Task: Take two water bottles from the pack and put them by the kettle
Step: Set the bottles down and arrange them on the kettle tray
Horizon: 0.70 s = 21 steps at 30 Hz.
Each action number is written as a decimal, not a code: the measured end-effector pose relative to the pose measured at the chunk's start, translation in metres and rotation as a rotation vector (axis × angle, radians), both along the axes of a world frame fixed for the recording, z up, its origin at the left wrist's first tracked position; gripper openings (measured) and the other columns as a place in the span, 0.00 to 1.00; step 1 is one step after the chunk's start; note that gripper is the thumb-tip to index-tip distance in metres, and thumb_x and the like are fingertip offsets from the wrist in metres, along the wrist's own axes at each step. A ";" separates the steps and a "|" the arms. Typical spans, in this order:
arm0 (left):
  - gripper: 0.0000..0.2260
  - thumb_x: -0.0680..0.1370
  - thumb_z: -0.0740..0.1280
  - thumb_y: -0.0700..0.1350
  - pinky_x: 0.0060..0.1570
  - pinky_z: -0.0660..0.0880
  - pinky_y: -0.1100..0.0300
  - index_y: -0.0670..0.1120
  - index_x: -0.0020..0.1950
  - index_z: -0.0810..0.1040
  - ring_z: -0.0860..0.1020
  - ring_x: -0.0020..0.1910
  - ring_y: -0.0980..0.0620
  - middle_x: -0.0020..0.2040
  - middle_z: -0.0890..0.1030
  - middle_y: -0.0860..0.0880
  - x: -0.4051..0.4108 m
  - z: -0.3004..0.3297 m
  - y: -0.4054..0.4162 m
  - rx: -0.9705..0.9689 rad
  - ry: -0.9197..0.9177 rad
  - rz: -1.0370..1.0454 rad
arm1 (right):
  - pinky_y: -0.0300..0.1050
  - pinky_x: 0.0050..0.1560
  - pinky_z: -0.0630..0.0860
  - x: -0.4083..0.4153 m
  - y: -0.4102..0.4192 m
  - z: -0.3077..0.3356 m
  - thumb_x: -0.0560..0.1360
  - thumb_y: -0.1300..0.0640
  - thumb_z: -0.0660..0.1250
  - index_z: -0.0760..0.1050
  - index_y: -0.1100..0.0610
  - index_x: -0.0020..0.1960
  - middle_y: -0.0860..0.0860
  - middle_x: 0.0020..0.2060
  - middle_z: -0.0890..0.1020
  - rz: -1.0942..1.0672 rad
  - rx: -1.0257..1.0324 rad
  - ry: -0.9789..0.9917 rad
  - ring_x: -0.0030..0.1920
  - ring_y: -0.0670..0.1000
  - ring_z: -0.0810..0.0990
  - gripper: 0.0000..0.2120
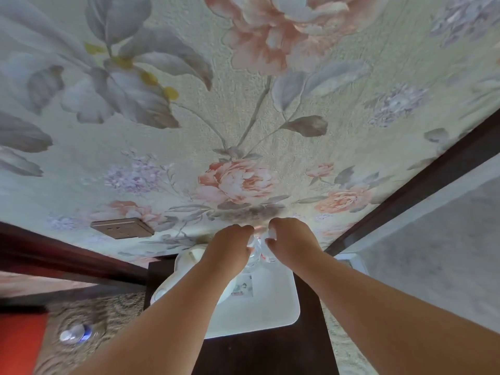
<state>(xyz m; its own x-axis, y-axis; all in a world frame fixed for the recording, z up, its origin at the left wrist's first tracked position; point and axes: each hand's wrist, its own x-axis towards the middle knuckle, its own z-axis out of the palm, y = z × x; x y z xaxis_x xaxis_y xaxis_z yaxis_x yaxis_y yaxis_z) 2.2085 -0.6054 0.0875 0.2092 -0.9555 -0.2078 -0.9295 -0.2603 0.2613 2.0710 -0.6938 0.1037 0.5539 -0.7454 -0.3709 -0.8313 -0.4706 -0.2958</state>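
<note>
Left hand and right hand are each curling around a clear water bottle, holding the pair upright, touching, over the white tray. The bottles are standing just beside the white kettle on the dark table.

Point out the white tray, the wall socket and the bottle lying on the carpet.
white tray (pixel 273 307), head view: bare flat surface near its front.
wall socket (pixel 121 228), head view: middle of the faceplate.
bottle on the carpet (pixel 75 333), head view: clear body.
</note>
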 end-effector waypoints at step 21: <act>0.16 0.80 0.67 0.58 0.38 0.68 0.59 0.45 0.54 0.80 0.83 0.49 0.46 0.48 0.85 0.48 -0.010 0.000 -0.011 0.055 -0.233 0.137 | 0.44 0.46 0.70 -0.004 -0.012 -0.003 0.79 0.66 0.66 0.81 0.49 0.67 0.52 0.62 0.79 0.290 -0.051 0.004 0.59 0.57 0.81 0.20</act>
<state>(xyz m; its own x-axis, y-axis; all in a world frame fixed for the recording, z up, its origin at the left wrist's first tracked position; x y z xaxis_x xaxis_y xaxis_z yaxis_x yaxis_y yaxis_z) 2.1989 -0.6165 0.0878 0.3835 -0.9038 -0.1897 -0.9182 -0.3952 0.0267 2.0666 -0.7055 0.1003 0.7453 -0.5735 -0.3399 -0.6608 -0.7030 -0.2627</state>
